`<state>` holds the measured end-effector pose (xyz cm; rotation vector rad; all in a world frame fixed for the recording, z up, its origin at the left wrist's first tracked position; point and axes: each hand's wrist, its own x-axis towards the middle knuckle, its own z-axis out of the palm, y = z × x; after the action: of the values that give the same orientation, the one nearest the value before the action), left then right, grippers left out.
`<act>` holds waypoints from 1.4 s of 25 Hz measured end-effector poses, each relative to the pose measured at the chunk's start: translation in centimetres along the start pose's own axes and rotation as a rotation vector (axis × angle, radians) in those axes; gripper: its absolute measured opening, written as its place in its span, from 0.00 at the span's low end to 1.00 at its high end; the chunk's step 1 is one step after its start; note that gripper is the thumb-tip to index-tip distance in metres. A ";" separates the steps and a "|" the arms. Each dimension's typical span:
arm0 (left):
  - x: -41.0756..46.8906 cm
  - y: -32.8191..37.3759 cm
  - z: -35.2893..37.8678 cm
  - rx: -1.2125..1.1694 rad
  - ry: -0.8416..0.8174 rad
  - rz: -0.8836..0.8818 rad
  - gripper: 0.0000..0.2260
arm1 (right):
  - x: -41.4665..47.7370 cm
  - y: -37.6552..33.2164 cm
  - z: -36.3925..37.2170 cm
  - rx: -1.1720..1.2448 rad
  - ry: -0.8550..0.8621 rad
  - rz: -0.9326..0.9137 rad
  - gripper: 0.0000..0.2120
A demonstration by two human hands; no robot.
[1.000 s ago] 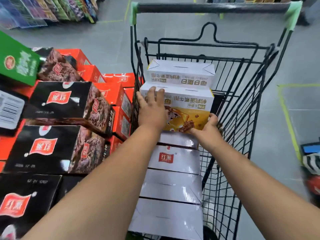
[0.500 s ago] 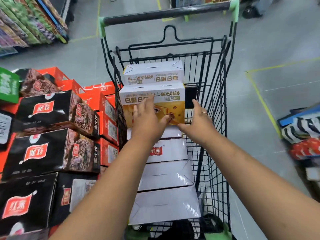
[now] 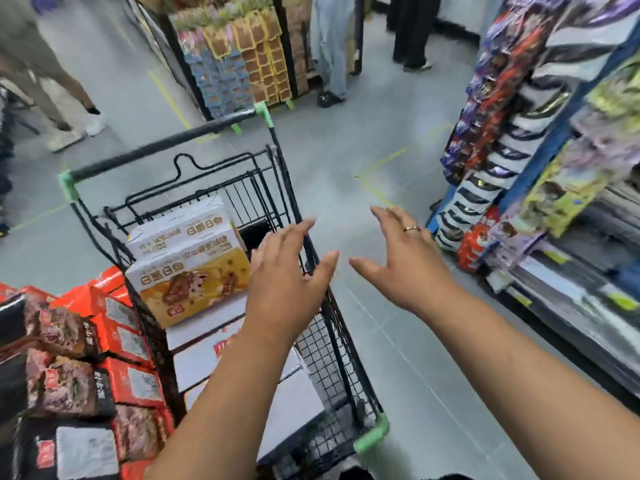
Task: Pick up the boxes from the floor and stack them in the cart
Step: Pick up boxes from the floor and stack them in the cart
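1. Boxes: 2 yellow-and-white boxes [image 3: 188,282] sit at the handle end of the cart [image 3: 341,362], 1 right behind the other. They're perched on a row of white boxes [image 3: 298,407] that fills the basket under them.
2. Left grip [image 3: 287,271] is released, with fingers straight and spread, palm down, nothing in it. It hovers over the cart's right-hand rim, just right of the nearer yellow box. Can't tell if it's brushing the wire or the box, the blur's pretty bad.
3. Right grip [image 3: 405,258] is released too, fingers fanned out, holding nothing. It's out past the cart's right side over the grey floor [image 3: 346,168], well apart from the boxes. There's a gold ring [image 3: 411,229] on 1 finger.
4. So neither grip has a box, and the stacked boxes lie to the left of both.
5. The cart is black wire with green corner caps [image 3: 372,438] and a black handle bar [image 3: 162,147] at the far end.
6. A pile of red and black boxes [image 3: 69,389] is packed right up against the cart's left side.
7. On the right is a shelf [image 3: 561,188] full of snack packets. A display rack [image 3: 239,64] stands further back, with other people's legs [image 3: 329,39] around it.
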<state>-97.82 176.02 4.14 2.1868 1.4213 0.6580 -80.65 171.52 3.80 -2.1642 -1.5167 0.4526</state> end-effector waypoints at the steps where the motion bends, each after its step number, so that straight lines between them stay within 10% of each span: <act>1: -0.6 2.3 0.4 -0.031 0.001 0.064 0.25 | -1.3 1.5 -1.6 0.024 0.030 0.023 0.39; 12: -11.0 29.9 10.8 -0.167 -0.170 0.507 0.29 | -21.2 20.1 -21.7 0.042 0.380 0.221 0.37; 35: -38.4 79.2 36.1 -0.571 -1.134 1.562 0.26 | -60.6 45.5 -44.5 -0.104 1.297 1.159 0.35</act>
<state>-33.32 107.43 17.64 2.0794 -1.0319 0.0524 -42.58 93.45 17.12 -2.3161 0.4361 -0.6523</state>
